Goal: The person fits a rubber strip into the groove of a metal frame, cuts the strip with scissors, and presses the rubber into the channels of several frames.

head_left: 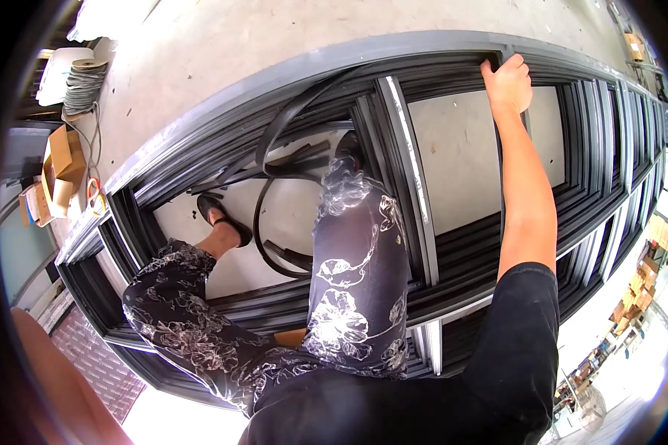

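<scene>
My right hand [511, 83] reaches forward, its fingers closed over the far rail of a dark grey metal frame [416, 43], where a narrow bar meets it. The frame tops a stack of similar frames, seemingly for windows or doors, and my legs stand inside its openings. A black rubber-like strip [263, 141] loops over the far rail and curls down to the floor beside my leg. Of my left arm, only the forearm [59, 378] shows at the lower left edge; the hand is out of the picture.
Loose dark strips [297, 157] lie on the floor inside the frame near my feet. To the left are a cable spool [87, 85] and an open cardboard box [63, 167]. Stacked cartons [638, 285] and a fan [591, 408] stand to the right.
</scene>
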A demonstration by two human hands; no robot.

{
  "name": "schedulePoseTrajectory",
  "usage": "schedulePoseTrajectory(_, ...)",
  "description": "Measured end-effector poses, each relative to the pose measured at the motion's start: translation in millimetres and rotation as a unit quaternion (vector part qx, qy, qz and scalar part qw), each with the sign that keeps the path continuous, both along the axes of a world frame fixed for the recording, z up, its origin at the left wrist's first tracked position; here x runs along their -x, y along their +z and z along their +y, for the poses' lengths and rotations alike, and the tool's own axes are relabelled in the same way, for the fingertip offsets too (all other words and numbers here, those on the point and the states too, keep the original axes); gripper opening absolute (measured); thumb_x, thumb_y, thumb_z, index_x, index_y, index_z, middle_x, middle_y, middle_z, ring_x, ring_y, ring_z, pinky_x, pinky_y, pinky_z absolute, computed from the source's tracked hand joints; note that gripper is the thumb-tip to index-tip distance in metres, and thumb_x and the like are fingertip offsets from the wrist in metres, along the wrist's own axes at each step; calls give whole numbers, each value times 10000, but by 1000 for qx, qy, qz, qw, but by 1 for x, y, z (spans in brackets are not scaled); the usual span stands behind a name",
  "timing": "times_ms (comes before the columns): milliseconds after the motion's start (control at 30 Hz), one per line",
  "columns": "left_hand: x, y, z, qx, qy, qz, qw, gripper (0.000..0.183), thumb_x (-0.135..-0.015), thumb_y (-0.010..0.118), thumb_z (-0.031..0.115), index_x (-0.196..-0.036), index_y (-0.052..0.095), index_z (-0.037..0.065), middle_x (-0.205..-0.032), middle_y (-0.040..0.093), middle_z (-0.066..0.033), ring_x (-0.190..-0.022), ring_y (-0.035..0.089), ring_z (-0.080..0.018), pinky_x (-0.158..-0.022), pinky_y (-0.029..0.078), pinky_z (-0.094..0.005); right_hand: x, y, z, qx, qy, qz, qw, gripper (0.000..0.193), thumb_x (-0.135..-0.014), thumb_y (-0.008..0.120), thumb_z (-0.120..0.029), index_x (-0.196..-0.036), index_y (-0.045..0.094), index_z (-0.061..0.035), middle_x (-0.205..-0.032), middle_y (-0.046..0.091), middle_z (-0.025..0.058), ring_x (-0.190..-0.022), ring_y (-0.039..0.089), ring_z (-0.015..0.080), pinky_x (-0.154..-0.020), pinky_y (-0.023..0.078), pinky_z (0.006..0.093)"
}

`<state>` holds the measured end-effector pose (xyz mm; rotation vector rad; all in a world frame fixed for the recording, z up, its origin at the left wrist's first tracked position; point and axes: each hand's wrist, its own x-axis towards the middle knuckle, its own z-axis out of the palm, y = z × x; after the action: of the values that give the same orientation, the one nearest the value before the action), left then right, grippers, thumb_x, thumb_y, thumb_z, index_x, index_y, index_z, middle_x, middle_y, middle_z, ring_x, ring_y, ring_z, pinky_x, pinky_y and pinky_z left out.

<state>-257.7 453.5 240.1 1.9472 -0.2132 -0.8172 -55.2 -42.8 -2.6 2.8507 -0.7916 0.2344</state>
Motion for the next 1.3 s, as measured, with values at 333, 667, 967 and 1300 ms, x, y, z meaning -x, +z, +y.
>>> schedulePoseTrajectory(333,10,12,-8,4,-17,-28,999,299,-910,648,251,-1079,667,5,-1017,676,-108,-993,625,-185,-851,494,-326,12,6,-30,-148,28,15,989,528,-815,720,-404,-1108,516,-15,-1063,650,227,-1013,639,392,-873,522,478)
schedulePoseTrajectory(667,30,25,-8,24,-46,-47,998,320,-906,651,267,-1092,667,8,-1034,676,-113,-1016,620,-189,-866,490,-328,174,29,-82,-353,-2,137,926,593,-770,780,-221,-1149,382,2,-1038,637,309,-957,640,470,-835,504,505)
schedulePoseTrajectory(967,36,29,-2,75,-75,-63,992,339,-903,653,282,-1104,666,10,-1051,676,-119,-1037,617,-193,-879,487,-329,326,42,-79,-171,-76,314,931,699,-743,833,-257,-1205,378,4,-1004,661,287,-1010,641,438,-866,509,475)
schedulePoseTrajectory(1300,41,82,55,245,-96,-61,963,360,-899,655,298,-1118,666,12,-1068,676,-124,-1061,612,-197,-894,483,-331,280,38,-77,-49,-80,556,826,495,-739,754,-234,-1185,653,-47,-1217,657,173,-1119,645,330,-945,531,406)
